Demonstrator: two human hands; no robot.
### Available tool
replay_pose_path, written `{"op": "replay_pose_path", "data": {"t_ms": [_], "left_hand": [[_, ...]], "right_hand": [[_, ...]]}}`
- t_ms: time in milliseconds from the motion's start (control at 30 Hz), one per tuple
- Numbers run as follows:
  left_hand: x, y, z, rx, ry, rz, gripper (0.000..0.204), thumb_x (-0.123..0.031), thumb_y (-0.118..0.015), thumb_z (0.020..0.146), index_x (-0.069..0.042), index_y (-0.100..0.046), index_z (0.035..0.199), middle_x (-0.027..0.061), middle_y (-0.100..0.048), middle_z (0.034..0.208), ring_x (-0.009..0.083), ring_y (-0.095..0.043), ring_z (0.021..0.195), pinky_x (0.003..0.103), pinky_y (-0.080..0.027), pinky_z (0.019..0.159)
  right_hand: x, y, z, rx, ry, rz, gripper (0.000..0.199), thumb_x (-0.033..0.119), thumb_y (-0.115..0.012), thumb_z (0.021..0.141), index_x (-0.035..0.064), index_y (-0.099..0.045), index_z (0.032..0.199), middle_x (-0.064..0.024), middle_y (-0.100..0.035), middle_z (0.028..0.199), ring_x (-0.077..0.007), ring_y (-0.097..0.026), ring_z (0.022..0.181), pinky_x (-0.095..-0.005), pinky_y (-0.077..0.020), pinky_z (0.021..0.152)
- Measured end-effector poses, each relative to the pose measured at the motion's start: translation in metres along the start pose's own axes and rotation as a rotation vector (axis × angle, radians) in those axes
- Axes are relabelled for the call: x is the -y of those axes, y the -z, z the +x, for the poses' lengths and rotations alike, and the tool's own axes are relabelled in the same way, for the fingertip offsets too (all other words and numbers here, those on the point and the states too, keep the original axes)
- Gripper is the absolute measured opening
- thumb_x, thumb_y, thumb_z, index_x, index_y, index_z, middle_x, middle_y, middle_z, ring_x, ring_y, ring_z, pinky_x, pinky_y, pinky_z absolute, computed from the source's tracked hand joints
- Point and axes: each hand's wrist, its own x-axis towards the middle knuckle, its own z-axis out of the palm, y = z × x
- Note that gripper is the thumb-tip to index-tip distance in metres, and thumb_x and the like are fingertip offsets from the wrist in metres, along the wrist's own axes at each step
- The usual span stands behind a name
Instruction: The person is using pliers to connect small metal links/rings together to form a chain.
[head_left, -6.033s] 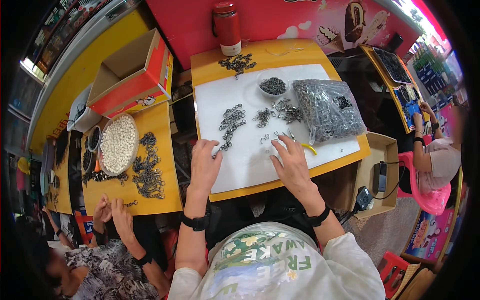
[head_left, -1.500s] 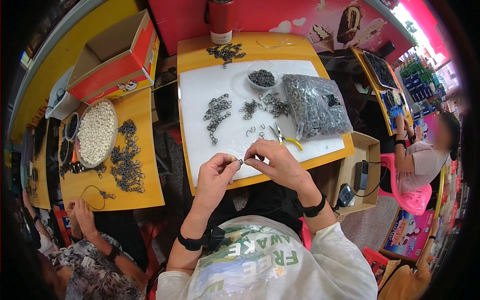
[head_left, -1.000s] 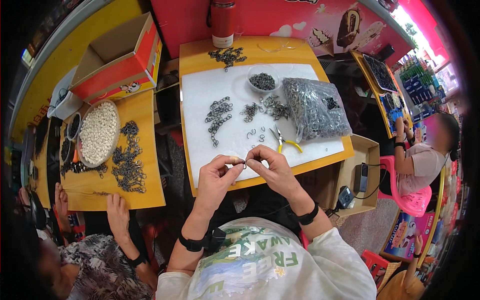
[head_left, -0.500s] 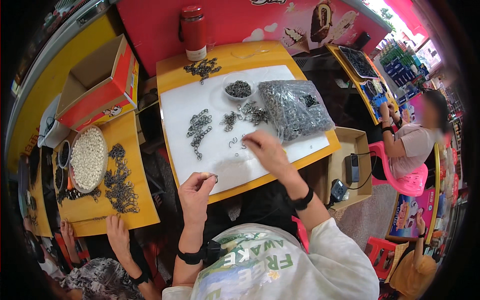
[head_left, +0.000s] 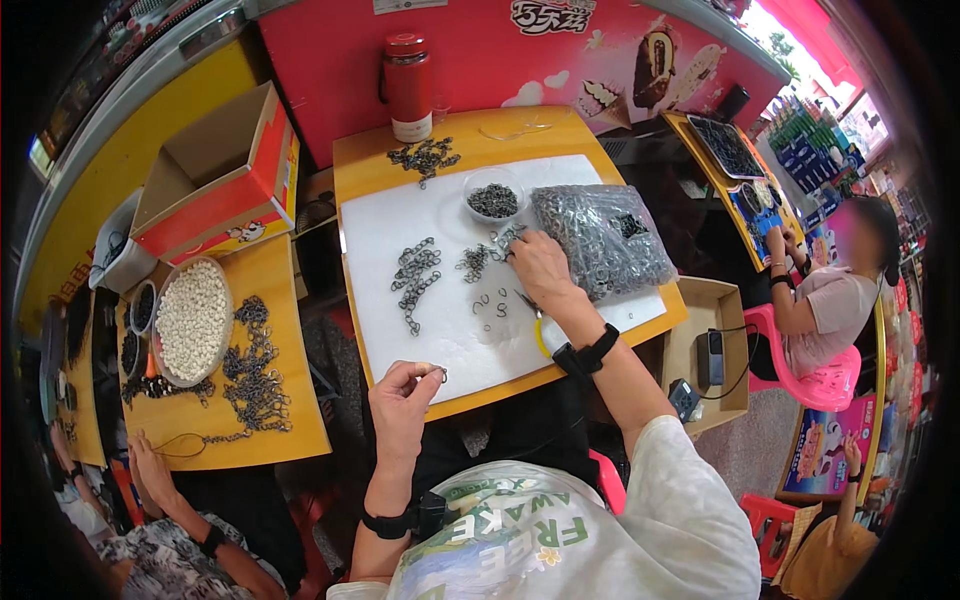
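My left hand (head_left: 403, 392) is raised near the table's front edge, its fingertips pinched on a small metal ring (head_left: 440, 374). My right hand (head_left: 539, 268) reaches out over the white sheet (head_left: 390, 320) and rests its fingers on a small heap of dark metal rings (head_left: 488, 254). A short assembled chain (head_left: 415, 278) lies on the sheet to the left of that heap. Several loose rings (head_left: 490, 303) lie just in front of my right hand. Yellow-handled pliers (head_left: 536, 322) lie by my right wrist.
A small bowl of rings (head_left: 492, 197), a plastic bag full of rings (head_left: 600, 236), another chain pile (head_left: 425, 156) and a red flask (head_left: 409, 86) sit farther back. At left, another person's hands (head_left: 150, 455) work by a round tray of white beads (head_left: 190, 320), chains and an open box (head_left: 215, 178).
My hands were together linking rings at the front of the sheet. They have parted: the right hand reached forward to the ring heap, the left stayed back holding a ring.
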Motion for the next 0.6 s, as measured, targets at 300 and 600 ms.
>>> {"op": "replay_pose_path", "data": {"t_ms": [300,600], "left_hand": [[-0.001,-0.001,0.002,-0.002,-0.153,0.204,0.008,-0.002,-0.069,0.081,0.005,-0.067,0.084,-0.0017,-0.057,0.076,0.0025,-0.044,0.059,0.02,-0.035,0.053],[-0.018,-0.013,-0.007,-0.093,-0.436,0.585,0.007,0.001,-0.068,0.077,-0.001,-0.067,0.084,0.0075,-0.06,0.076,0.0146,-0.052,0.056,0.026,-0.04,0.052]], "right_hand": [[0.049,0.065,-0.036,0.174,-0.198,0.873,0.015,0.013,-0.067,0.085,-0.0009,-0.068,0.091,-0.0076,-0.067,0.084,-0.0158,-0.061,0.074,-0.0286,-0.0487,0.069],[0.101,0.093,-0.079,0.531,-0.153,1.199,0.022,0.017,-0.066,0.088,-0.0042,-0.068,0.093,-0.0043,-0.065,0.071,-0.0065,-0.054,0.066,-0.0241,-0.0444,0.059]]}}
